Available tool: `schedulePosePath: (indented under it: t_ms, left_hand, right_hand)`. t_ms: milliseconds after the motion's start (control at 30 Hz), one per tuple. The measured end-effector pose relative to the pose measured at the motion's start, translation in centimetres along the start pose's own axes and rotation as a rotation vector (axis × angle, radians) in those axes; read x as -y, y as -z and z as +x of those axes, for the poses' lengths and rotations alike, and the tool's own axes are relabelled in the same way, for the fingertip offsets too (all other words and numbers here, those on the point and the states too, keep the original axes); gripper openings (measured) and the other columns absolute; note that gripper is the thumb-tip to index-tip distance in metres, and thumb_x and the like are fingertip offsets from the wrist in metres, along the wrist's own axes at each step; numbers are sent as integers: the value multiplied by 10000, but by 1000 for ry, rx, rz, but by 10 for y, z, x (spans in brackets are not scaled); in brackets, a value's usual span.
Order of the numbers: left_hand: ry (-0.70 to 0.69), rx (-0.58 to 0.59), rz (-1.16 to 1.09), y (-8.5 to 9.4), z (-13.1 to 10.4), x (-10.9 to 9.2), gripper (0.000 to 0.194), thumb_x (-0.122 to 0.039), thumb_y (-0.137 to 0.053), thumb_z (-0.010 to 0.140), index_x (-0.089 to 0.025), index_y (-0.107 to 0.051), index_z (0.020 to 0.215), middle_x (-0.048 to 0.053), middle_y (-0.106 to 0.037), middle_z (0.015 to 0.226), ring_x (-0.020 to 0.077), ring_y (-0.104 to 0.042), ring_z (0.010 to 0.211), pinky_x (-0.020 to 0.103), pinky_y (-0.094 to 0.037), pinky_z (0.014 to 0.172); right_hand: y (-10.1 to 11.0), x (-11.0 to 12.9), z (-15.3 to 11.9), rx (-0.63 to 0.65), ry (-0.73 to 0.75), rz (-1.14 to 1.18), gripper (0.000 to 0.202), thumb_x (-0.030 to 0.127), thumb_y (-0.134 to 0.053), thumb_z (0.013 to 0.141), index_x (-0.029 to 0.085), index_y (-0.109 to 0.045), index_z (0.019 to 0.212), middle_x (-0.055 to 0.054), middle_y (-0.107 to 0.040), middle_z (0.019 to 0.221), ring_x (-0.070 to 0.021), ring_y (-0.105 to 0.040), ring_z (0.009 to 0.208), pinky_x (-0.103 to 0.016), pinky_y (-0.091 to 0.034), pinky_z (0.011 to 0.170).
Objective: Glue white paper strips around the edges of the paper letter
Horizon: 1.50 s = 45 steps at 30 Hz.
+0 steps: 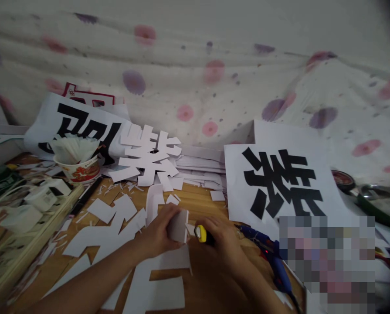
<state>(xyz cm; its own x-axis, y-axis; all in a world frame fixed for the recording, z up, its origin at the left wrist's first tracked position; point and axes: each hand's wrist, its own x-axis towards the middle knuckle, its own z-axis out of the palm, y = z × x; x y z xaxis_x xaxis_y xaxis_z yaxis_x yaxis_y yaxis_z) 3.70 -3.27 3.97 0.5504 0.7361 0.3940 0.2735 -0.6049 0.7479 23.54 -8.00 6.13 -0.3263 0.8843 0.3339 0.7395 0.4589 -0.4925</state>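
My left hand point(162, 233) grips a small white board piece point(178, 226), its edge turned toward my right hand. In my right hand point(221, 237) is a yellow and black utility knife point(201, 233), its blade end touching or very near the board's right edge. Below my hands lies a large white cut-out shape point(162, 292) on the wooden table point(211, 288). A curved white strip point(153, 200) stands just behind my left hand. More white cut-out pieces point(96, 235) lie to the left, partly hidden under my left forearm.
A blue glue gun point(273, 253) lies at right beside a sheet with a black character point(279, 183). Behind are stacked white cut-out characters point(149, 152) and a paper bowl point(79, 168) of glue sticks. A power strip point(31, 240) with plugs runs along the left.
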Motion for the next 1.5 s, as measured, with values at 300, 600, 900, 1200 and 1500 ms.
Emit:
schedulePosePath:
  t_ms: [300, 600, 900, 1200, 1500]
  left_hand:
    - [8, 52, -85, -6, 0, 3, 407, -184, -634, 660, -223, -456, 1023, 19, -504, 971, 185, -488, 895, 308, -416, 765]
    - [47, 64, -57, -5, 2, -6, 312, -192, -613, 684, -219, -469, 959, 5, -496, 918, 160, -483, 825, 288, -398, 734]
    - [12, 78, -31, -4, 3, -6, 331, -154, -612, 672, -213, -457, 958, 4, -506, 918, 164, -491, 857, 296, -394, 772]
    - [-28, 50, -13, -9, -1, 5, 447, -105, -609, 641, -225, -455, 1042, 28, -508, 991, 189, -491, 901, 318, -406, 787]
    - [-46, 78, -36, -7, -1, 1, 428, -89, -604, 632, -224, -459, 1011, 22, -497, 980, 186, -486, 899, 311, -404, 780]
  right_hand:
    - [-2, 5, 0, -32, 49, -267, 165, 151, -579, 741, 205, -620, 891, -24, -620, 773, -180, -529, 734, -272, -317, 614]
    - [-2, 10, 1, 23, 118, -279, 143, 157, -565, 759, 219, -621, 875, -7, -614, 719, -161, -523, 688, -267, -292, 583]
    - [-1, 10, 1, 29, 103, -278, 157, 138, -567, 740, 221, -622, 862, -4, -615, 720, -157, -527, 688, -262, -293, 581]
    - [-1, 1, 2, -53, 0, -335, 176, 118, -579, 686, 215, -625, 826, -14, -635, 737, -182, -559, 706, -263, -316, 586]
    - [2, 1, 3, -51, -14, -313, 211, 96, -568, 672, 207, -627, 841, -18, -641, 759, -185, -561, 719, -260, -316, 588]
